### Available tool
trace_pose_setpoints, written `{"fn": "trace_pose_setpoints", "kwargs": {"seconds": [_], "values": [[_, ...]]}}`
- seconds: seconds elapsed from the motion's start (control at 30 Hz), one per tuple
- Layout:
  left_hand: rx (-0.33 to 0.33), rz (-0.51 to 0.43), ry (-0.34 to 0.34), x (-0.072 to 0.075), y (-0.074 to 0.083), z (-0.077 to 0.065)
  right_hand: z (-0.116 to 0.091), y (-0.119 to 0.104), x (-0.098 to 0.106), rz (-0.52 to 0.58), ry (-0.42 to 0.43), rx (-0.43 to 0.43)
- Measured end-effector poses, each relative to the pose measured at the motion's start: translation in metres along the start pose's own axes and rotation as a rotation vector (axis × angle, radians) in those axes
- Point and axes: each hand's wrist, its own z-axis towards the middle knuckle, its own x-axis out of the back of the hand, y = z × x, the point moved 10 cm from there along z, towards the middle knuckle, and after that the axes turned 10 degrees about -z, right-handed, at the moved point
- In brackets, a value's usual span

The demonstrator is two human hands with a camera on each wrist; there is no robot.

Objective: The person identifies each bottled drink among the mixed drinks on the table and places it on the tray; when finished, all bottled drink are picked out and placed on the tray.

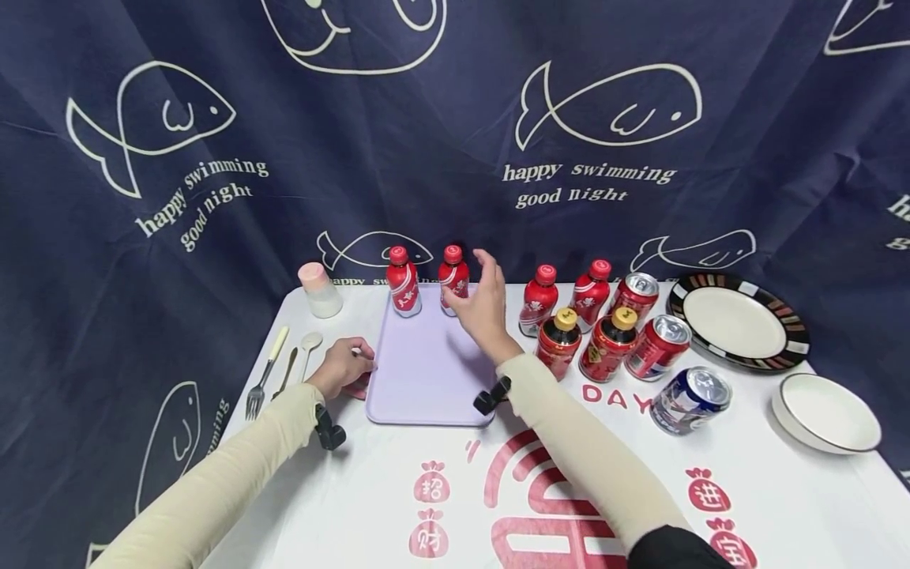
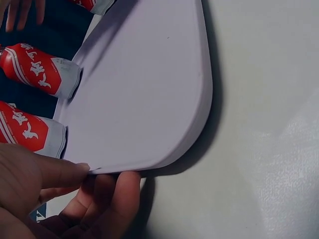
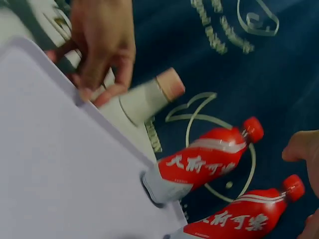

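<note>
A pale purple tray (image 1: 430,371) lies on the table, its left rim pinched between the thumb and fingers of my left hand (image 1: 344,367). Two red-and-white cola bottles stand upright at its far end: the left cola bottle (image 1: 404,288) and the right cola bottle (image 1: 453,276). Beside the right one is my right hand (image 1: 485,307), thumb and fingers spread apart. In the right wrist view, a gap shows between that hand's thumb (image 3: 298,145) and the bottles. The left wrist view shows the left thumb (image 2: 65,172) on top of the tray's rim.
Right of the tray stand more red cola bottles (image 1: 539,300), yellow-capped bottles (image 1: 558,344), red cans (image 1: 658,348) and a blue can (image 1: 690,401). Farther right are a dark-rimmed plate (image 1: 739,320) and a white bowl (image 1: 825,412). At left are a pink-lidded jar (image 1: 321,292), a fork (image 1: 265,378) and spoons.
</note>
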Motion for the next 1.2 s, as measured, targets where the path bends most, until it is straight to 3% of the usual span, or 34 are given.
{"fn": "trace_pose_setpoints", "kwargs": {"seconds": [0.07,0.3,0.37,0.47,0.6,0.73,1.03,1.2], "values": [[0.010,-0.004,-0.002,-0.001,-0.001,0.000,-0.014,-0.003,0.016,0.012,-0.015,0.031],[0.001,0.014,-0.014,-0.002,0.003,0.003,-0.074,-0.018,0.082,0.160,-0.192,0.099],[0.000,0.011,-0.010,-0.001,0.004,0.004,-0.083,-0.019,0.106,0.134,-0.165,0.146],[-0.001,0.015,-0.015,0.000,0.003,0.004,-0.085,-0.012,0.140,0.017,-0.052,0.221],[0.000,0.019,-0.012,0.000,0.002,0.003,-0.078,0.014,0.168,-0.130,0.065,0.203],[0.010,0.019,-0.008,-0.001,0.001,0.002,-0.070,0.043,0.173,-0.185,0.056,0.104],[0.017,0.026,-0.010,-0.001,0.000,0.001,-0.068,0.078,0.137,-0.136,-0.169,0.000],[0.019,0.021,-0.011,-0.002,0.001,0.001,-0.069,0.084,0.127,-0.138,-0.152,-0.003]]}}
